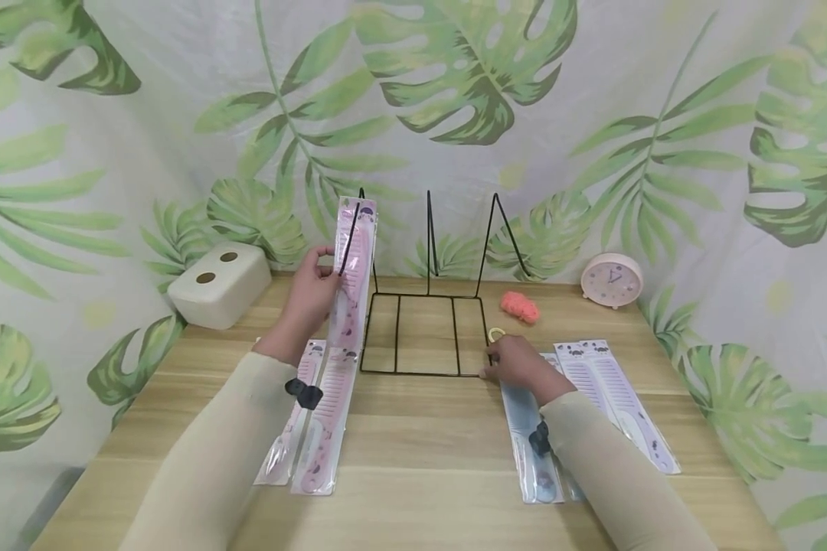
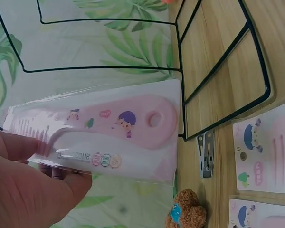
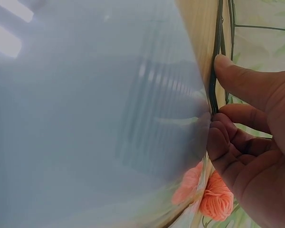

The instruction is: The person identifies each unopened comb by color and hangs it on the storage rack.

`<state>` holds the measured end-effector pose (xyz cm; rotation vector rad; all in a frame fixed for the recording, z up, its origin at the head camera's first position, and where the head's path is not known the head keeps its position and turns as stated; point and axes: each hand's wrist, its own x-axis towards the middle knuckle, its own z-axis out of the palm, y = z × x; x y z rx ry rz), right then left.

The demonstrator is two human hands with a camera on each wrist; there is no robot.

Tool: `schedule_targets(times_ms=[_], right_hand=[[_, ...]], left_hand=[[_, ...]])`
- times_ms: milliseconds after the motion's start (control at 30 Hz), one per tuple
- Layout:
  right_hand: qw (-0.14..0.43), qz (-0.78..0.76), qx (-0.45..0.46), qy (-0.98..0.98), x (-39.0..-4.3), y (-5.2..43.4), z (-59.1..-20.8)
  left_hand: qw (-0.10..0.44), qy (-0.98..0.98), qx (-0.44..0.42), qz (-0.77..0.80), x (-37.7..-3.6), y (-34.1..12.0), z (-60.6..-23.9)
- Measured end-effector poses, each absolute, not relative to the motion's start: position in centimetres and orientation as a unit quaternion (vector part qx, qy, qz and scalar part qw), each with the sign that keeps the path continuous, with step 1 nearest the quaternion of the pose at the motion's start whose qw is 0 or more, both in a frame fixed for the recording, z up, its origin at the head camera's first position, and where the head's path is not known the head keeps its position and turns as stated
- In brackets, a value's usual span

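Note:
My left hand (image 1: 312, 295) grips a pink comb in a clear packet (image 1: 357, 306), held upright at the left side of a black wire rack (image 1: 413, 373). A wire of the rack's left upright crosses in front of the packet in the head view. Up close, the comb's round handle hole and cartoon prints (image 2: 126, 121) show, with my thumb over the teeth end. At the rack's front right corner, my right hand (image 1: 520, 366) pinches the base wire (image 3: 213, 90) between thumb and fingers. A packaged blue comb (image 1: 521, 409) lies under that wrist.
Two packaged pink combs (image 1: 327, 421) lie left of the rack, packaged purple combs (image 1: 627, 405) at the right. Behind stand a white box (image 1: 223, 287), coral yarn (image 1: 520, 306) and a pink clock (image 1: 612, 280). A metal hair clip (image 2: 206, 154) and brown plush toy (image 2: 187, 210) sit near the rack.

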<state>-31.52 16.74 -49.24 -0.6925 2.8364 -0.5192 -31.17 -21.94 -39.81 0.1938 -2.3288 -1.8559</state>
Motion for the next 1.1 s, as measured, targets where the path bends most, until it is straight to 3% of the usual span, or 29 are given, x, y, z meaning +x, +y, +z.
schedule_targets(times_ms=[667, 1100], right_hand=[[0.090, -0.168, -0.231, 0.954, -31.9, 16.9, -49.5], [0.092, -0.171, -0.227, 0.955, -32.0, 17.1, -49.9]], left_hand=[[0.098, -0.806, 0.037, -0.582, -36.2, -21.9, -43.3], [0.125, -0.821, 0.022, -0.557, -37.6, -22.2, -45.7]])
